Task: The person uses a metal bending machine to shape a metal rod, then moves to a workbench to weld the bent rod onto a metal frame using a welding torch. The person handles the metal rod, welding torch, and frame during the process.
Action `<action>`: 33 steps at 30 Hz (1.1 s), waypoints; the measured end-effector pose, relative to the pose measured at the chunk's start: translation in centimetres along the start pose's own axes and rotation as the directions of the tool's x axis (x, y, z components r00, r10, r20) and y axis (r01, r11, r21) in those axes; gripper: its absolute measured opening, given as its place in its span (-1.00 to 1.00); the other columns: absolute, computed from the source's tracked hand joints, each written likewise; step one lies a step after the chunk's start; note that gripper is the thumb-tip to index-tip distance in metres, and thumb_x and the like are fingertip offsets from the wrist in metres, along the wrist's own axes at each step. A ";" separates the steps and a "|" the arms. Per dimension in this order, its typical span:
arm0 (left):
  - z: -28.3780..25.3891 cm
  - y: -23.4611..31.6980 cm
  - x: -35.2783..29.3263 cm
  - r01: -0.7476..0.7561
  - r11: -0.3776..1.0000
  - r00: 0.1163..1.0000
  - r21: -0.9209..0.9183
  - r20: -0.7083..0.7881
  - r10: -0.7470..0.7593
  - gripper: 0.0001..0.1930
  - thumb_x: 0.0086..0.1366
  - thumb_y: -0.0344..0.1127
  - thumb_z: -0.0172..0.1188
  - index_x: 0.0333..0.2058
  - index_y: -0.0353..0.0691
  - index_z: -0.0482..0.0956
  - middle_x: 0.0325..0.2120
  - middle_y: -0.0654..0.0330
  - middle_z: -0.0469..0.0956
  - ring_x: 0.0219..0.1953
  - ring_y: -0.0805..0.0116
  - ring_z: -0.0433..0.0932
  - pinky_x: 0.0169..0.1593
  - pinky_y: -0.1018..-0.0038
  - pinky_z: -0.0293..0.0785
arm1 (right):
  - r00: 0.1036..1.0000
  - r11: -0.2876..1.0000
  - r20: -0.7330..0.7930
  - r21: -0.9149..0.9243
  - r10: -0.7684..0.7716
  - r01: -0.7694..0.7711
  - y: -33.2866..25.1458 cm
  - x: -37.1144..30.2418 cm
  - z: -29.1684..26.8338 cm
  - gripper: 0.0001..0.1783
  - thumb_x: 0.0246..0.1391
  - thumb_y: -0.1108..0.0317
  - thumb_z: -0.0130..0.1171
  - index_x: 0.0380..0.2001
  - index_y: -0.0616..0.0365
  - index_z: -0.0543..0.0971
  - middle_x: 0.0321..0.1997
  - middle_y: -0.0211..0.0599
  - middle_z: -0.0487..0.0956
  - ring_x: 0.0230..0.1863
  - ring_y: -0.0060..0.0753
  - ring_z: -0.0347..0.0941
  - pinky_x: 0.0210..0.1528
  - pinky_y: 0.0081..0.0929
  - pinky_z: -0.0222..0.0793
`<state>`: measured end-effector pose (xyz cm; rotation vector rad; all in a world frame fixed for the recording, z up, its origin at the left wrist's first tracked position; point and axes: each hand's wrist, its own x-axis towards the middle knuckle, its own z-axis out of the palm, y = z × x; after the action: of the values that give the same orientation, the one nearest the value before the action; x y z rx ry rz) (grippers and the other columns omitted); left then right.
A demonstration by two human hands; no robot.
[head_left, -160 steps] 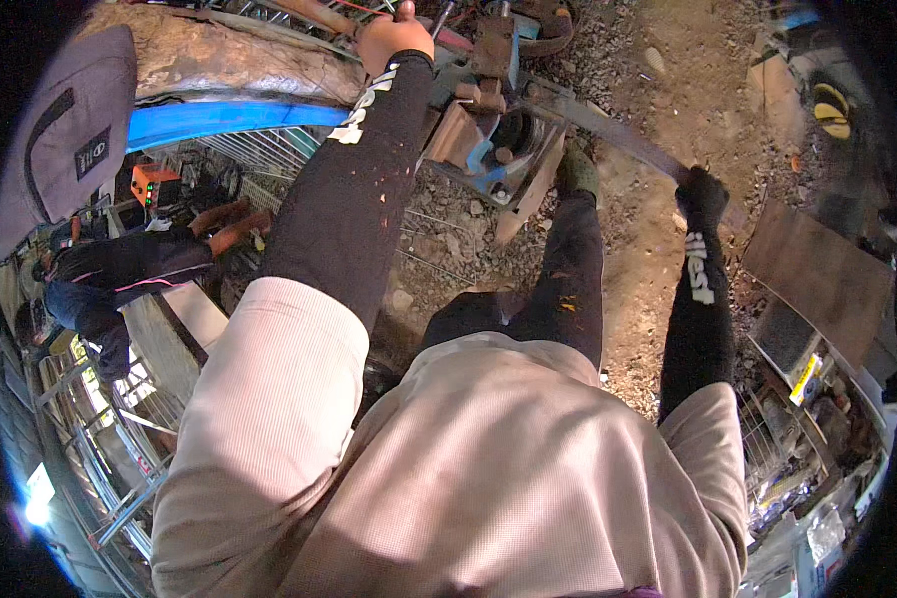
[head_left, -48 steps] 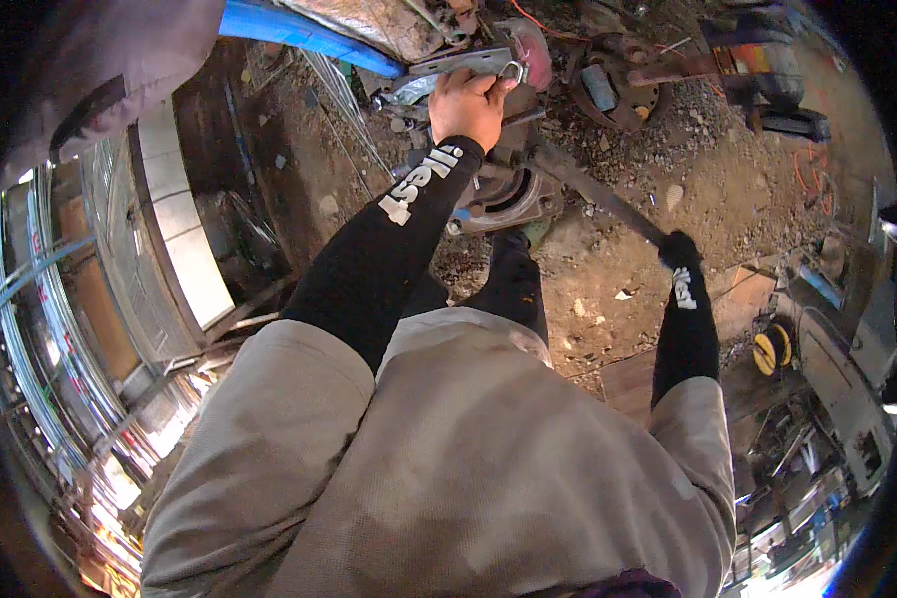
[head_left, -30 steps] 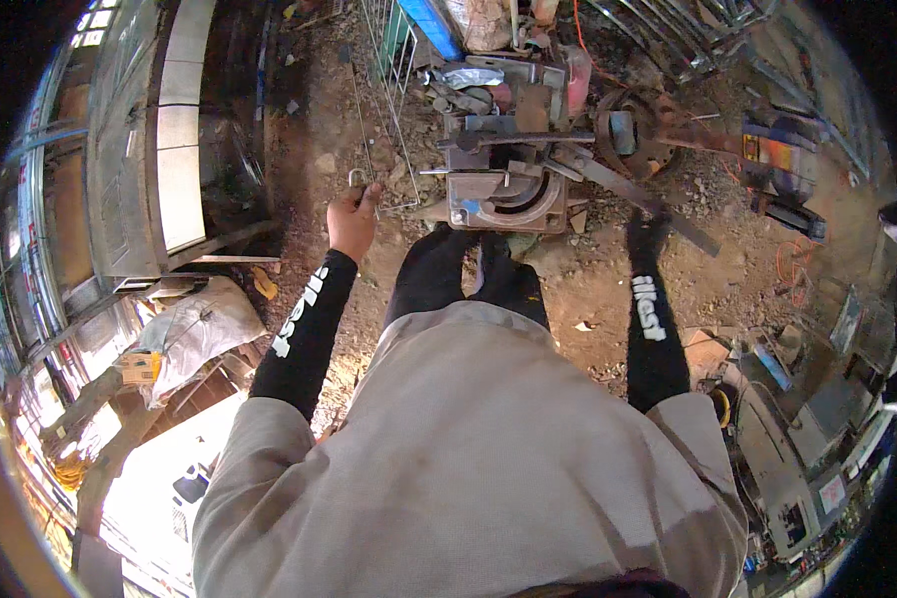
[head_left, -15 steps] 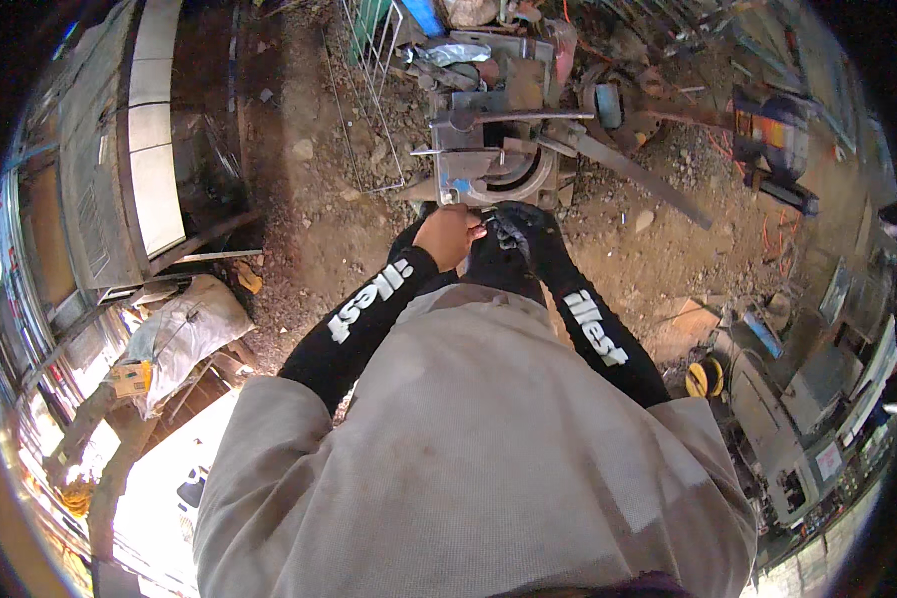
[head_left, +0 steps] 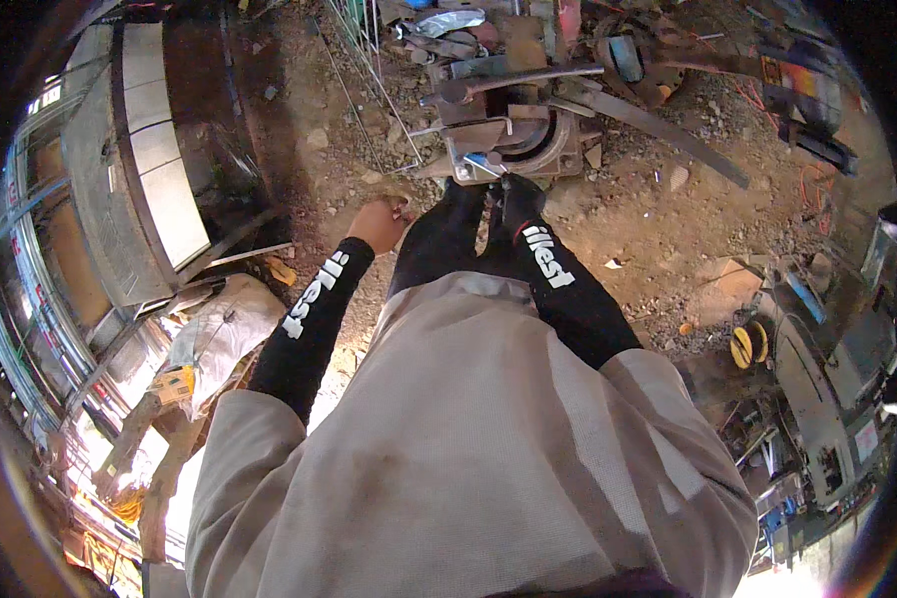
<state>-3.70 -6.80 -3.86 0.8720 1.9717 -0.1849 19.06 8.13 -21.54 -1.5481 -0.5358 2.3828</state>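
From where I stand, the person's gloved right hand (head_left: 522,202) is at the near edge of a heavy metal base (head_left: 566,149) with a curved slot, set out in front of the legs. A thin pale stick (head_left: 483,163) shows just by its fingertips; I can't tell whether that grip is closed on it. The bare left hand (head_left: 376,225) hangs apart, left of the knees, fingers half curled; whether its grip holds anything, I can't make out. A hammer (head_left: 533,79) lies across the base, and a long flat bar (head_left: 673,138) slants off to the right above the dirt floor (head_left: 618,224).
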 end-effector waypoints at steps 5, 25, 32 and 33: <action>-1.5 -1.5 -0.4 -0.089 0.982 0.985 -0.169 -0.164 0.061 -0.63 0.40 -0.11 0.19 -0.02 -0.28 0.62 -0.29 -0.09 0.67 -0.21 0.00 0.68 -0.12 0.19 0.56 | 0.948 0.982 -0.309 0.186 0.081 -0.023 -0.4 -0.2 2.3 -0.84 0.27 0.34 0.19 -0.32 0.22 0.58 -0.37 -0.27 0.57 -0.42 -0.36 0.54 -0.32 -0.41 0.59; -9.3 5.2 6.5 -0.554 0.819 0.787 -0.148 -0.413 0.458 -0.80 0.35 -0.23 0.24 -0.22 -0.22 0.70 -0.41 -0.08 0.64 -0.36 -0.12 0.62 -0.28 0.10 0.52 | 0.511 -0.617 0.814 -0.558 -0.277 0.555 -33.0 -4.4 10.6 -0.60 0.13 0.08 0.33 -0.10 0.12 0.62 -0.21 -0.05 0.62 -0.16 -0.03 0.58 -0.12 -0.12 0.48; -8.4 5.5 6.4 -0.537 0.834 0.758 -0.131 -0.509 0.408 -0.84 0.31 -0.25 0.26 -0.28 -0.19 0.71 -0.42 -0.07 0.64 -0.35 -0.14 0.62 -0.28 0.09 0.52 | 0.625 -0.701 0.767 -0.524 -0.143 0.483 -31.9 -3.8 8.6 -0.58 0.00 0.00 0.38 -0.25 0.10 0.60 -0.35 -0.13 0.62 -0.35 0.01 0.59 -0.30 -0.06 0.47; -8.1 5.5 6.6 -0.526 0.842 0.762 -0.121 -0.507 0.403 -0.84 0.31 -0.26 0.26 -0.28 -0.19 0.72 -0.41 -0.08 0.64 -0.35 -0.14 0.62 -0.27 0.09 0.52 | 0.634 -0.712 0.756 -0.535 -0.163 0.455 -31.3 -4.5 8.7 -0.57 -0.01 -0.01 0.39 -0.24 0.10 0.61 -0.36 -0.12 0.63 -0.34 0.01 0.59 -0.30 -0.05 0.47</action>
<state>-7.85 4.24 -3.56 1.2916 2.0613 0.6230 13.17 33.10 -1.12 -0.4911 -3.2020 0.4750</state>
